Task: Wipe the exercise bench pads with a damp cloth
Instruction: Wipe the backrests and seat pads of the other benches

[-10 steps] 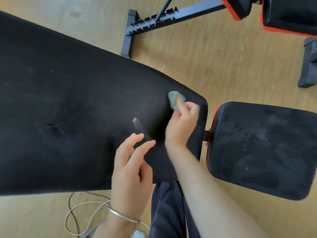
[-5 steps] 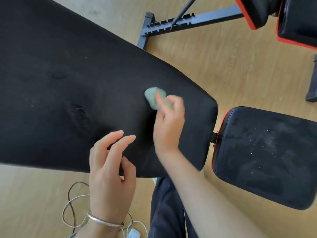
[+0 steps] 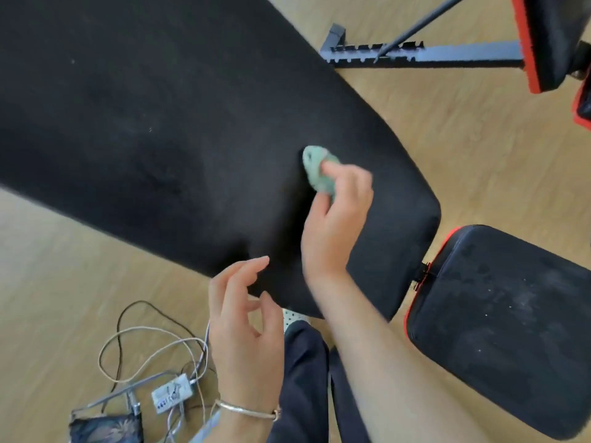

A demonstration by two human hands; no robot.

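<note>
The long black back pad of the exercise bench fills the upper left and middle. My right hand presses a small pale green cloth onto the pad near its right end, fingers closed on the cloth. My left hand hovers at the pad's near edge, holding nothing, fingers apart and curled. The smaller black seat pad with red trim lies at the right and shows dusty smears and pale specks.
A dark metal frame bar with notches lies on the wooden floor at the top right, beside another red-edged black pad. Loose cables, a small white device and a patterned pouch lie at the bottom left.
My right hand has wiped the green cloth leftward along the back pad, away from its right end. The view has shifted, bringing the cables and pouch into sight.
</note>
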